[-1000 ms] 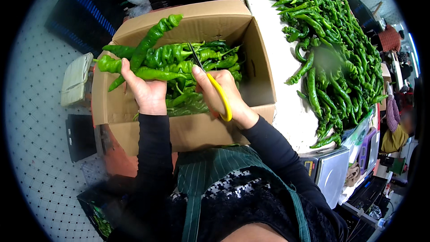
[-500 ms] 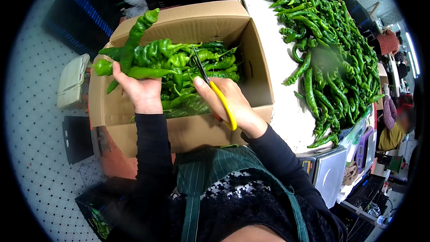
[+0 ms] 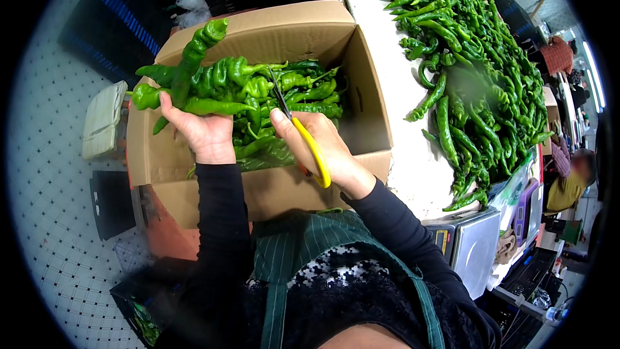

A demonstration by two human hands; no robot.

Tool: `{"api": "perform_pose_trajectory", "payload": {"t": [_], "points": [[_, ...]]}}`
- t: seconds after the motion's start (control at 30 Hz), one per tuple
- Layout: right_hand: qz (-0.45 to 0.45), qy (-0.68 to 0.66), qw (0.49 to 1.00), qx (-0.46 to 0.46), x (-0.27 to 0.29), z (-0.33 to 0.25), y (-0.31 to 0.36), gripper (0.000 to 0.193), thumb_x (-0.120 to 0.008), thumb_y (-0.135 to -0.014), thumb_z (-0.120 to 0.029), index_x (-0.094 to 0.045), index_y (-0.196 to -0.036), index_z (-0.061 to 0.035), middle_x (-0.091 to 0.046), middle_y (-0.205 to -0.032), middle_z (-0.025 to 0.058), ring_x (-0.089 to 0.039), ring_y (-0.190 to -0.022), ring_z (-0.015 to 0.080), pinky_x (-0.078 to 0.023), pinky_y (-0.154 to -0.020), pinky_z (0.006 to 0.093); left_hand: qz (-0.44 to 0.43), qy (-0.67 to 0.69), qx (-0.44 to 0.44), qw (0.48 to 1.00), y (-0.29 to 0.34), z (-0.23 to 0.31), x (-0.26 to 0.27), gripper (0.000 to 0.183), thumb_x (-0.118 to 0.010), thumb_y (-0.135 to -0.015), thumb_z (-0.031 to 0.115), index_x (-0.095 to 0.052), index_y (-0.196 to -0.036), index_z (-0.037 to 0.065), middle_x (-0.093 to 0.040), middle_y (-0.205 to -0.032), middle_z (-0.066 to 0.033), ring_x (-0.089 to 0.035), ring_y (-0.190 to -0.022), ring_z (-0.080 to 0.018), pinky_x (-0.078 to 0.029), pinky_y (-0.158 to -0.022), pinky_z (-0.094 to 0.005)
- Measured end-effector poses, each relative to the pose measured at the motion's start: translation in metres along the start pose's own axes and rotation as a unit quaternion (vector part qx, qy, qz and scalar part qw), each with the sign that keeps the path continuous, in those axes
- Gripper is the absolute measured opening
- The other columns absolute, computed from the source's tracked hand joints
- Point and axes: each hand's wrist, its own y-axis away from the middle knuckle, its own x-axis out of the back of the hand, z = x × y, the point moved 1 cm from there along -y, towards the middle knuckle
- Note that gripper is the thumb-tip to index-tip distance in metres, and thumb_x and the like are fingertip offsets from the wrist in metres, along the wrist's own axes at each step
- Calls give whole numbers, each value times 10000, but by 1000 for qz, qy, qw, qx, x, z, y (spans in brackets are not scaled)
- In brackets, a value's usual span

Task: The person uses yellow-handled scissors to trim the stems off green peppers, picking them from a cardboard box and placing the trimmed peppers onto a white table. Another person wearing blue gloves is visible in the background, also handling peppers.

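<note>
Left hand [image 3: 205, 136] curled around several long green peppers [image 3: 188, 70], right hand [image 3: 318, 142] holding yellow-handled scissors [image 3: 317, 155], both over an open carton [image 3: 373, 100].
Trimming appears to be the step; another snip would call for a steady bunch and the scissors lined up on one stem [image 3: 279, 65]. Peppers hide some left fingertips, and whether the slim blades touch anything is hard to tell.
</note>
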Motion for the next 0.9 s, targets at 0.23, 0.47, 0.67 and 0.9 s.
{"api": "perform_pose_trajectory", "payload": {"t": [0.23, 0.47, 0.67, 0.9], "points": [[41, -9, 999, -11, -6, 2, -3, 651, -481, -959, -488, -513, -552, 18, -466, -480, 192, -459, -452, 337, -403, -513, 446, -2, 3, -2, 1000, 5, -6, -3, 633, -520, -853, 583, -512, -1291, 127, -578, -1220, -71, -553, -1111, -264, -454, -966, -492], [83, -147, 985, -37, -15, 12, 0, 628, -512, -957, -476, -555, -550, 1, -482, -445, 89, -460, -421, 194, -394, -476, 379, -20, 15, -7, 1000, 1, -5, -3, 619, -533, -844, 570, -527, -1275, 125, -581, -1206, -70, -561, -1101, -258, -461, -961, -490], [-77, -372, 920, -94, 4, 30, -2, 681, -375, -962, -611, -626, -811, 4, -509, -573, 22, -480, -510, 106, -403, -513, 255, -194, 305, 176, 915, -3, -6, -11, 624, -640, -761, 407, -457, -1185, -13, -563, -941, -88, -550, -875, -194, -441, -812, -358], [-98, -496, 857, -97, 22, 56, -7, 643, -400, -945, -623, -641, -889, -29, -558, -633, 20, -509, -542, 107, -412, -538, 233, -209, 180, 168, 946, -8, -28, -25, 654, -675, -781, 427, -459, -1169, -54, -550, -958, -97, -553, -875, -196, -441, -830, -349]]}}
